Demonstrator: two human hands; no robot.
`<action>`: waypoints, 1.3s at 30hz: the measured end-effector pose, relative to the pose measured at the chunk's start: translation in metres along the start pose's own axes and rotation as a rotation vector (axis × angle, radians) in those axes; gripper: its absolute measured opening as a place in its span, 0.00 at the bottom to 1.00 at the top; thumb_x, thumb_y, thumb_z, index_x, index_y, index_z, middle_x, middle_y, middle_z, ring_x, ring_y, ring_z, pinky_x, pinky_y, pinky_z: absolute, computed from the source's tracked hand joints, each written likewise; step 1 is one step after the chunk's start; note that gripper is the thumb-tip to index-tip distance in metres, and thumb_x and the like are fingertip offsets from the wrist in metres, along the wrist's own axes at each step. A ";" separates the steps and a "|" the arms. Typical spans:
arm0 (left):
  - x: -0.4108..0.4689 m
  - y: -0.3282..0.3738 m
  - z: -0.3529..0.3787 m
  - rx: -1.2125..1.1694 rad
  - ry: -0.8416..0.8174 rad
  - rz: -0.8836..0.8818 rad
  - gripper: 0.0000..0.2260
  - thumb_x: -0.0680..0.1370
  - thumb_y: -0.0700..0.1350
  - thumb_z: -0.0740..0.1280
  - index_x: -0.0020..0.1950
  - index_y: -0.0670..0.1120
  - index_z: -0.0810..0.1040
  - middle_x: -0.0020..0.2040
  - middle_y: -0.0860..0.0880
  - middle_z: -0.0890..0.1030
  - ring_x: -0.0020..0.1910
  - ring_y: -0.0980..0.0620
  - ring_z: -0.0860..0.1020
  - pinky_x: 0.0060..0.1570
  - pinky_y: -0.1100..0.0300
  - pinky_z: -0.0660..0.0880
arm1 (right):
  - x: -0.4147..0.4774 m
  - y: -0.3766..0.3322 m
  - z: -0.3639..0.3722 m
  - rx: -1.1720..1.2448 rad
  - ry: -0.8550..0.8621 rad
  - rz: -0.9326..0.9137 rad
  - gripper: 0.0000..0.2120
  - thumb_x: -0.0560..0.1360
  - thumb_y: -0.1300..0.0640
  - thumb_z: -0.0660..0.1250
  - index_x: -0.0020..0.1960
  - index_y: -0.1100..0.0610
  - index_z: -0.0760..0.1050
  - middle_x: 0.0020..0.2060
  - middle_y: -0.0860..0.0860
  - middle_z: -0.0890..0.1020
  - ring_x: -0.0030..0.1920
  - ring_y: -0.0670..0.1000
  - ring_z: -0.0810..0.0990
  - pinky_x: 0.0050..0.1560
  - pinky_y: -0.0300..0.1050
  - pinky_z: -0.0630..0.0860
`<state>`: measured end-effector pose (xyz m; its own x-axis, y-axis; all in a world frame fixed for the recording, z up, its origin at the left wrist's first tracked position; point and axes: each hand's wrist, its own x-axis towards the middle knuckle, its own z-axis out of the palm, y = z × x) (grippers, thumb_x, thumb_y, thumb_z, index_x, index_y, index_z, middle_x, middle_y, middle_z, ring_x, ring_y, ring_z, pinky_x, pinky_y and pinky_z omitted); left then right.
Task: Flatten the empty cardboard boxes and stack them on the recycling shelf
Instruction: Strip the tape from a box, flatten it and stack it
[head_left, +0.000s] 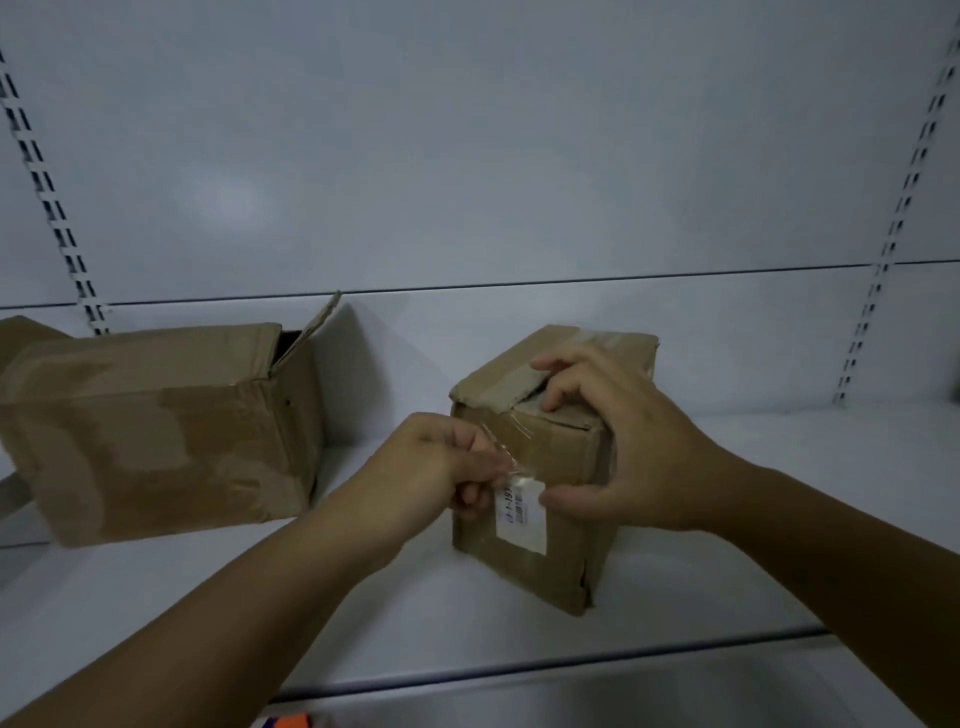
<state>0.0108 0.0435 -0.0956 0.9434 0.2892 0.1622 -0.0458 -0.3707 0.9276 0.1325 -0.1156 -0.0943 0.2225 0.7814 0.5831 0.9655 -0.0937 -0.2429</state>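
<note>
Both forearms reach in from the bottom edge toward the small cardboard box (545, 467) that stands upright on the white shelf (727, 571). I see my left hand (441, 462) at the box's near face, fingers pinched on a strip of clear tape (506, 452) lifted off the cardboard just above the white label (522, 514). My right hand (618, 441) grips the box over its right front corner, fingers curled on the dented top, thumb pressed against the near face beside the label. A larger cardboard box (156, 431) sits well apart to the left, one end flap raised.
</note>
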 end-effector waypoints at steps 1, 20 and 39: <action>0.001 0.001 -0.003 -0.041 -0.034 -0.016 0.12 0.74 0.36 0.66 0.30 0.40 0.77 0.21 0.49 0.72 0.22 0.55 0.72 0.27 0.64 0.71 | 0.000 -0.001 -0.001 0.004 -0.015 0.018 0.26 0.59 0.40 0.71 0.53 0.37 0.63 0.62 0.38 0.66 0.63 0.43 0.65 0.62 0.52 0.67; 0.021 0.055 -0.036 -0.071 0.049 0.213 0.11 0.75 0.44 0.65 0.33 0.48 0.80 0.23 0.52 0.72 0.27 0.53 0.72 0.26 0.64 0.71 | 0.021 -0.017 -0.008 -0.025 -0.086 0.160 0.17 0.66 0.36 0.66 0.51 0.41 0.71 0.49 0.36 0.76 0.51 0.37 0.74 0.50 0.38 0.72; 0.015 0.005 0.010 0.820 0.211 0.609 0.21 0.67 0.65 0.60 0.56 0.58 0.68 0.53 0.64 0.68 0.54 0.62 0.64 0.61 0.65 0.59 | 0.078 0.007 -0.019 1.115 0.585 0.801 0.10 0.75 0.64 0.56 0.35 0.60 0.68 0.33 0.57 0.82 0.35 0.53 0.82 0.33 0.42 0.80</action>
<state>0.0283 0.0375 -0.0914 0.7553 -0.0283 0.6548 -0.1828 -0.9685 0.1691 0.1597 -0.0672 -0.0358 0.9122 0.3743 0.1664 0.0266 0.3512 -0.9359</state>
